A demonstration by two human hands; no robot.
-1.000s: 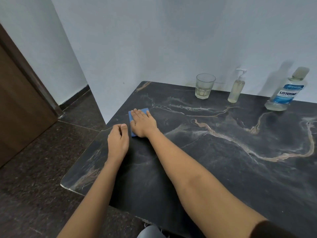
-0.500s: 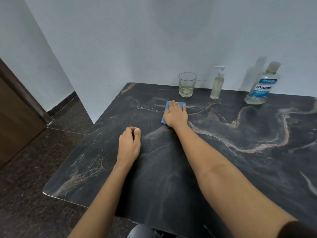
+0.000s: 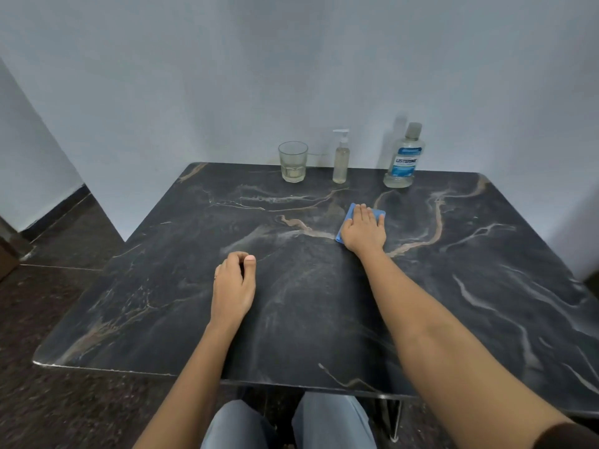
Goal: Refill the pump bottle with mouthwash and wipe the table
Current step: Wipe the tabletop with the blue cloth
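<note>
Blue cloth [image 3: 346,221]: mostly hidden beneath right hand [image 3: 364,231], fingers flat, pressing it onto tabletop [image 3: 324,306]. Left hand [image 3: 232,286]: loosely curled, empty.

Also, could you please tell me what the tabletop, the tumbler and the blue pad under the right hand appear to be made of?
Tabletop: looks like polished dark marble or a marble-look laminate; pale and tan veins, soft sheen.
Tumbler: clear glass, probably; transparent, thick faceted base.
Blue pad under the right hand: seems a soft cloth or sponge; matte, thin, flat.
</note>
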